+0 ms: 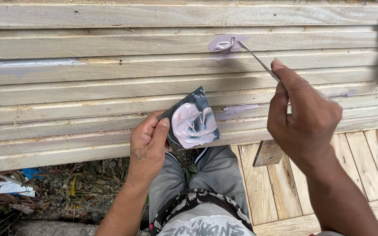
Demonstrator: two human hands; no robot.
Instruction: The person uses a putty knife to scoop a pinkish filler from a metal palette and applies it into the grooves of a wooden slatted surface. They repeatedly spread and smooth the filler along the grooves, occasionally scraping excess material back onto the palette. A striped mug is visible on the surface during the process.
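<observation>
Head view: pale lilac putty point(193, 124) heaped on dark flat scrap board point(196, 102), soft, sticky, likely to smear or slide; board light, stiff, best pinched at bare lower-left edge. Left hand point(147, 146) grips it there. Right hand point(305, 116) clenched on thin putty knife point(257, 59), blade tip pressing putty patch point(224, 43) into stacked wooden planks point(88, 74).

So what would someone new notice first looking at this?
Probably the pale lilac filler smeared on the stacked wooden boards near the top, where the right hand presses a thin putty knife. Next, the left hand at centre holding a dark palette loaded with the same paste.
</observation>
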